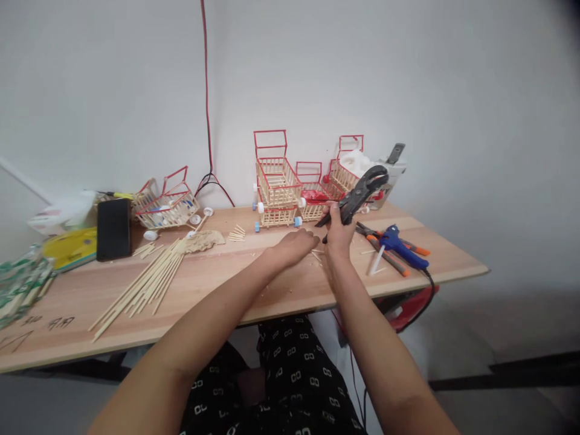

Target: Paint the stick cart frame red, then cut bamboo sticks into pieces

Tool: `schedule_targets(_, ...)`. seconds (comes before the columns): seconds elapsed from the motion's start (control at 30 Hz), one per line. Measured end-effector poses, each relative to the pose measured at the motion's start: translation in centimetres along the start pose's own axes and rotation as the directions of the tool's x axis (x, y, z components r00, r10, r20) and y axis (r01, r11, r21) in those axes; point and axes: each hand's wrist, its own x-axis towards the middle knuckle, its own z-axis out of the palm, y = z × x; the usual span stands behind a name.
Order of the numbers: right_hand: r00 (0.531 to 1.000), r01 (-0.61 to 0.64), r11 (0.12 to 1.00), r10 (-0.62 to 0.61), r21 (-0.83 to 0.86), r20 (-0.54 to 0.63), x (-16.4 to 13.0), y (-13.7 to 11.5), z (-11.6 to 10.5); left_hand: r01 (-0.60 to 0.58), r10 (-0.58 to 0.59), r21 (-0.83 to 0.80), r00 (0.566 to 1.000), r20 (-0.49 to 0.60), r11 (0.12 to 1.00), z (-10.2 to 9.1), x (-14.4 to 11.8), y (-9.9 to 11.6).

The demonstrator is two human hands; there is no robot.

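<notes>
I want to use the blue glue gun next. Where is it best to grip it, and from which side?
Probably by the blue body of the glue gun, coming from above on the right hand's side. It lies flat on the table, nozzle towards the person, cord trailing off the front edge, orange-handled tools close beside it.

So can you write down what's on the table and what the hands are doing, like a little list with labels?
Place: wooden table by a white wall
Right hand: holds black cutters, raised off the table
Left hand: flat on the table, by small stick bits
Models: stick carts with red frames
Long sticks: loose bundle, left side
Glue gun: blue, lying to the right
Phone: black, far left
</notes>
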Motion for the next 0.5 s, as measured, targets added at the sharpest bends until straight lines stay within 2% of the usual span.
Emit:
schedule_targets(0.1,0.999,-0.034,0.999,0.035,-0.026,0.024,-0.2,-0.1,0.2,0.03,-0.031,0.094,1.0,0.003,0.995,-0.6,-1.2,0.0)
schedule_targets(0.17,0.997,-0.05,0.998,0.052,-0.035,0.049,-0.3,-0.2,0.3,0.071,-0.073,0.149,0.997,0.006,0.986,-1.1,-2.9,-0.3)
schedule_targets(0.37,0.984,-0.106,0.993,0.112,-0.047,0.142,-0.8,-0.5,0.5,0.25,-0.279,0.366,0.96,0.027,0.896,-3.5,-10.6,-2.6)
schedule_targets(0.5,0.96,-0.076,0.98,0.122,-0.185,0.254,-1.8,-0.4,0.9,0.366,-0.409,0.457,0.912,-0.005,0.81,-4.9,-14.8,-3.6)
